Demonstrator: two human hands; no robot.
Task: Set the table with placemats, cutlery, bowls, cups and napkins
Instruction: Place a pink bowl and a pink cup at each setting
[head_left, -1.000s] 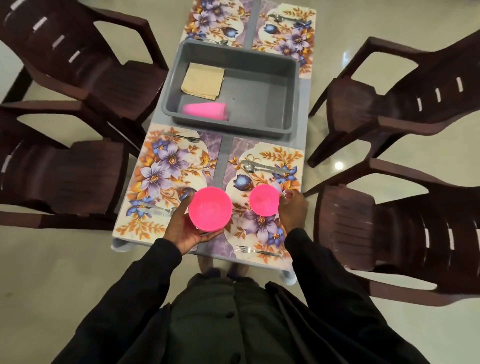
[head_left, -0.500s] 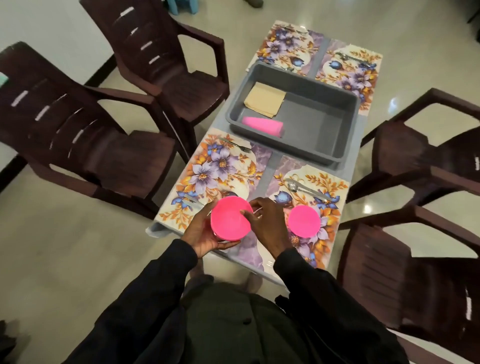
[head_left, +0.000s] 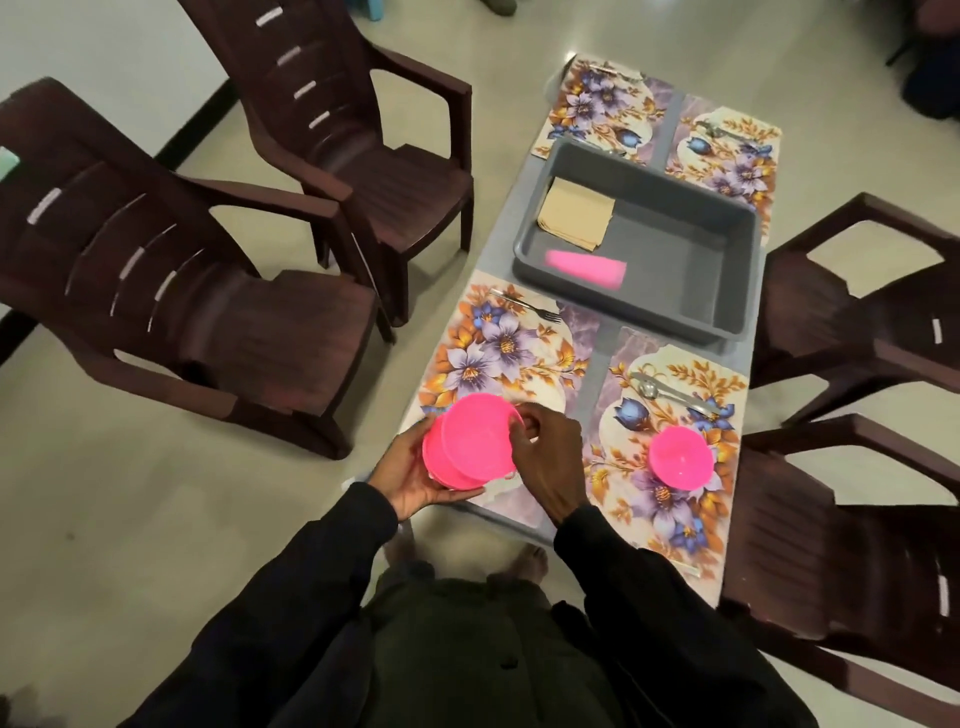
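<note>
The left hand (head_left: 410, 473) grips the stack of pink bowls (head_left: 467, 447); the right hand (head_left: 545, 457) pinches its top rim. The bowl-less placemat (head_left: 498, 353) lies just above them in the frame.

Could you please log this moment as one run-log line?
left hand: holds pink bowl stack | right hand: pinches stack's top rim | placed bowl: on near-right placemat | gray tub: napkins, pink cups
</note>
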